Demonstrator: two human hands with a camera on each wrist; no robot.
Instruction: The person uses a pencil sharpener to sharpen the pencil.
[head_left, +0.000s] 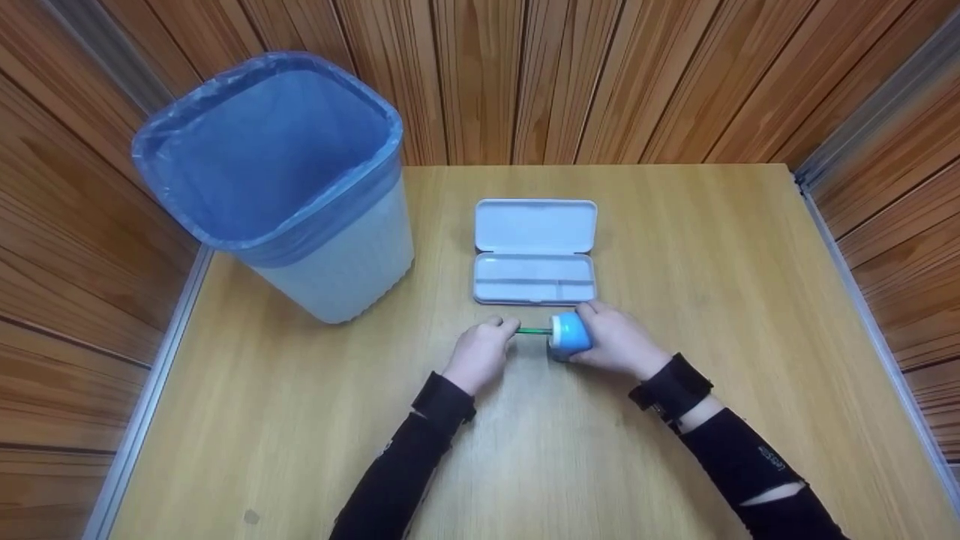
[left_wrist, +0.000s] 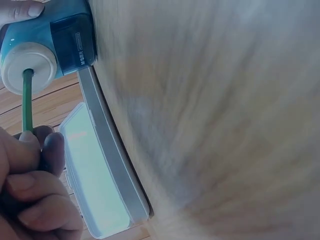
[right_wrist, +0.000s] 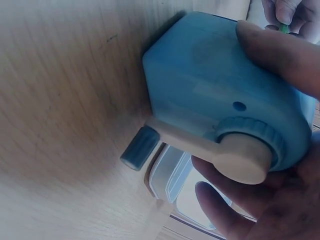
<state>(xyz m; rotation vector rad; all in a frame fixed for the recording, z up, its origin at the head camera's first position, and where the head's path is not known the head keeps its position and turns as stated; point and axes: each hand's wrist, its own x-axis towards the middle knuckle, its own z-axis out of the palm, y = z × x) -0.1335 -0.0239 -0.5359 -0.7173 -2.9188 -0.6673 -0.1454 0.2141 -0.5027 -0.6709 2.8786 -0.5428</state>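
Observation:
A blue hand-crank pencil sharpener stands on the table, its white round front facing left. My right hand grips its body from the right, thumb on one side and fingers on the other. In the right wrist view the sharpener's crank has a dark knob and is not held. My left hand pinches a green pencil between thumb and fingers. The pencil's far end sits in the hole of the white front, as the left wrist view shows. Its tip is hidden inside.
An open pencil case with a divided tray lies just beyond the hands. At the back left stands a tall bin lined with a blue bag. Wood-patterned walls border the table at the back and sides.

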